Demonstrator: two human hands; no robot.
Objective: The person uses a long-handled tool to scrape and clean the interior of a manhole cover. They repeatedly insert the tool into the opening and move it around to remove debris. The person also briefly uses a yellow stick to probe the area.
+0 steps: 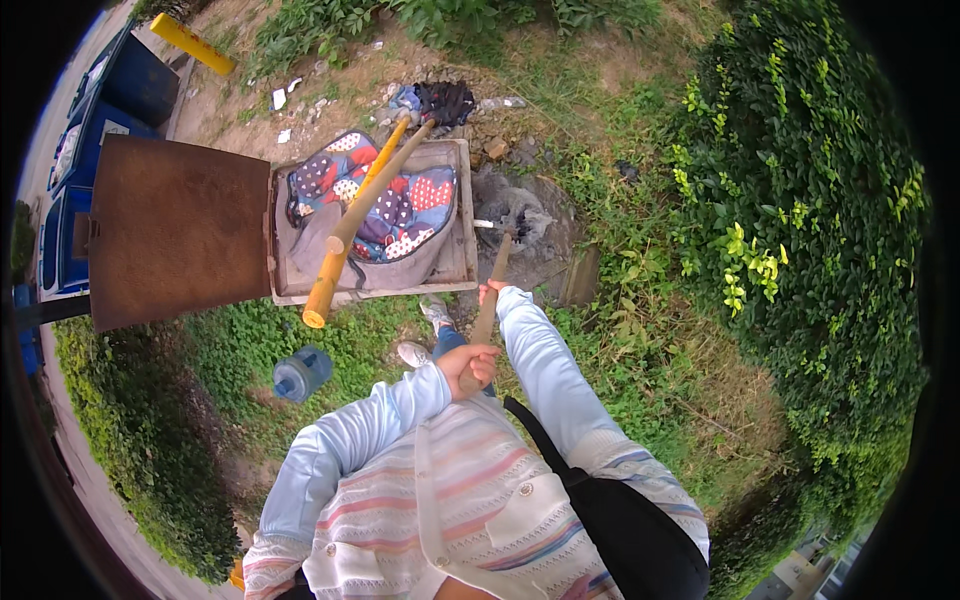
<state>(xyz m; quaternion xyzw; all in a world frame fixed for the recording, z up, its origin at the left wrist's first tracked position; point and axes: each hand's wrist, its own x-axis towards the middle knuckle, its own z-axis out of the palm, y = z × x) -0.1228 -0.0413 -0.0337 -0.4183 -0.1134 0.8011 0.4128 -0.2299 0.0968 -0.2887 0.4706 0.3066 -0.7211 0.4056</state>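
Observation:
My left hand is wrapped around the near end of a long wooden pole, close to my waist. Further along, my right hand grips the same pole, partly hidden by its sleeve. The pole's far end points at a grey ash patch on the ground. Left of it stands an open box with a rusty metal lid swung out to the left. Patterned padded fabric with a grey underside lies inside. Across the box rest a brown pole and a yellow pole, the brown one on top.
A clear blue water jug lies in the grass. Dark crumpled cloth sits beyond the box. Blue bins and a yellow post stand at upper left. A dense hedge borders the right; a stone block lies beside the ash.

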